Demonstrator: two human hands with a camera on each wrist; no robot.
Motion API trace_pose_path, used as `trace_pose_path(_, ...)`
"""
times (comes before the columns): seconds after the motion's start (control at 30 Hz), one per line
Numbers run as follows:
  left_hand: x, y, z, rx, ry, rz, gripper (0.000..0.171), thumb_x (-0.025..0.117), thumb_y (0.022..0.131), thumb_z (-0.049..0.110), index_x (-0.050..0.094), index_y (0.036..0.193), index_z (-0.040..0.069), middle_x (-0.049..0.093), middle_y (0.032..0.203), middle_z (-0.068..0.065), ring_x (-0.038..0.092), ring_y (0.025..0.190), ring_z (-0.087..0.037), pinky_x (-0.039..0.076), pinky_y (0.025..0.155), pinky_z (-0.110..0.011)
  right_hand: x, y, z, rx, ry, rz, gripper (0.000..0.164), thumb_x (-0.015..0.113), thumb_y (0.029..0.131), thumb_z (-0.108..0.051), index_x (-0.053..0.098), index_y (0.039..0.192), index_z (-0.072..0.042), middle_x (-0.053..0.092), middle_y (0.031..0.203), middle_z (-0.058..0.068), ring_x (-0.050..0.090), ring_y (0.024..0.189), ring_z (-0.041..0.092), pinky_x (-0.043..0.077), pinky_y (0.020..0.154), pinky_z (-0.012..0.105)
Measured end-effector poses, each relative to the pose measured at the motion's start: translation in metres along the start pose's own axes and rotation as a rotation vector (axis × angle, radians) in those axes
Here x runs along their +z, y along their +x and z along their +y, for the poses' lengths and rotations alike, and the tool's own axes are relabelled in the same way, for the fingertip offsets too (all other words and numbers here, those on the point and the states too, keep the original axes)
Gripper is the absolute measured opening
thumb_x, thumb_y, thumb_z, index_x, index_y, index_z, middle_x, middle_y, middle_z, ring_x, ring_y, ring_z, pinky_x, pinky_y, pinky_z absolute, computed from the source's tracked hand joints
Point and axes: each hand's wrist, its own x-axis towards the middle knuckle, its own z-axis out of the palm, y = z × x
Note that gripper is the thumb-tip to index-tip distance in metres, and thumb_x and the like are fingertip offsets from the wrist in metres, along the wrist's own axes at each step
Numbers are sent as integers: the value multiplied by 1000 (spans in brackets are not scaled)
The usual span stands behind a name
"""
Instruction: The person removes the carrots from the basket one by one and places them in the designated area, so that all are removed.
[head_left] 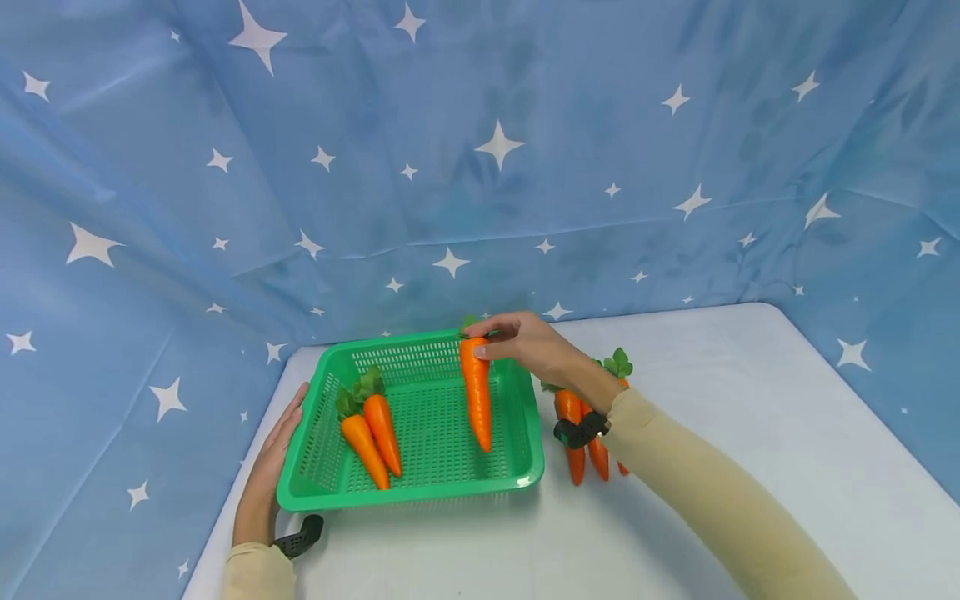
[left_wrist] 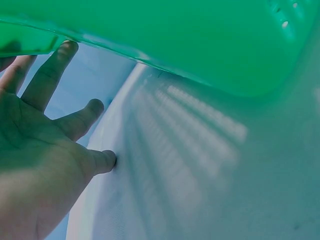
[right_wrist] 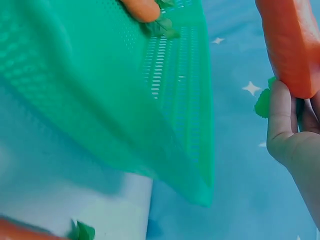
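Fingers of the right hand (head_left: 528,343) were closed in a pinch on an orange carrot (head_left: 477,396), near its leafy end; the carrot was held over the right part of the green basket (head_left: 412,494), its tip turned toward the near rim. Whether that tip touched the basket floor could not be told. Against the outside of the basket's left wall the left hand (head_left: 273,458) was set, its fingers spread and nearly straight, nothing gripped. Two carrots (head_left: 382,435) were laid side by side in the left part of the basket. Outside its right wall at least three loose carrots (head_left: 572,458) were seen on the white table (head_left: 465,558), partly hidden by the right sleeve (head_left: 697,475) and a black device (head_left: 581,431).

The step in hand was judged to be the placing of a third carrot, though a lifting out could not be excluded. If so, a gentle lowering onto the bare floor seemed called for, with the pinch loosened only once the carrot was supported.
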Motion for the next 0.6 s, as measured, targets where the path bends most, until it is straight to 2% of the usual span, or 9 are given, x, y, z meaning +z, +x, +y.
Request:
trace_pose_path(0.1,0,0,0,0,3,0,64,33,118,48,12,175,28,-1,180,1,27,147,1,43,101,-13,-9,-10,-1,-13,20,6,36,76,99,-7,73,133,0,67,143,10,60,126,32,45,113,55)
trace_pose_path(0.27,-2,1,0,3,27,-6,63,33,118,48,12,175,29,-1,180,3,6,161,-16,36,105,-11,-22,-24,-4,-12,13,27,35,76,99,-6,72,133,0,66,144,11,60,126,33,47,112,52)
trace_pose_path(0.37,-3,1,1,2,31,-2,64,34,118,48,11,175,29,-2,180,4,0,162,-21,34,105,-11,-28,-29,-1,-6,-8,39,36,76,99,-8,72,134,-1,66,143,10,60,126,31,48,111,50)
trace_pose_path(0.6,-4,1,1,-12,49,4,64,33,117,51,11,175,31,-2,180,4,1,162,-21,36,104,-10,-45,-45,8,13,2,82,38,76,98,-6,71,135,2,66,141,13,61,126,32,52,107,44)
